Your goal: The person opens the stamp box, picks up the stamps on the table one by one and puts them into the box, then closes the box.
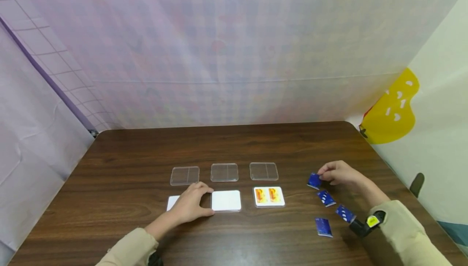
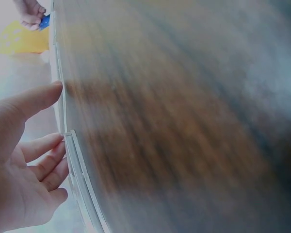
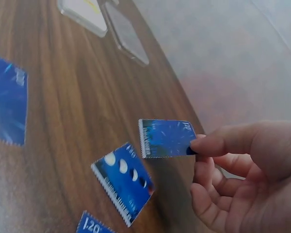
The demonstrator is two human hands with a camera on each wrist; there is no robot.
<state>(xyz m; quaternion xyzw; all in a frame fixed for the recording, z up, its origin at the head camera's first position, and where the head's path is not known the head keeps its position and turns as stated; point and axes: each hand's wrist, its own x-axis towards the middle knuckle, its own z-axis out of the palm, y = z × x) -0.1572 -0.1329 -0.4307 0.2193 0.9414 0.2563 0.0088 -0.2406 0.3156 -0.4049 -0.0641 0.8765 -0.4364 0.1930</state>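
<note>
My right hand point(image 1: 338, 172) pinches a blue postage stamp point(image 3: 167, 138) by one edge between thumb and fingertips, just above the table. Close by lies a blue stamp with moon phases point(image 3: 123, 182). My left hand point(image 1: 191, 204) is spread, its thumb and index fingertips at the two left corners of the middle clear case with a white insert point(image 1: 226, 201). Partly hidden under that hand is another white-insert case point(image 1: 172, 202). To the right sits a case holding two orange-and-yellow stamps point(image 1: 268, 196).
Three clear lids point(image 1: 224, 172) stand in a row behind the cases on the brown wooden table point(image 1: 128, 156). More blue stamps lie at the right, one point(image 1: 323, 227) nearer the front. A patterned curtain point(image 1: 234, 55) hangs behind the table.
</note>
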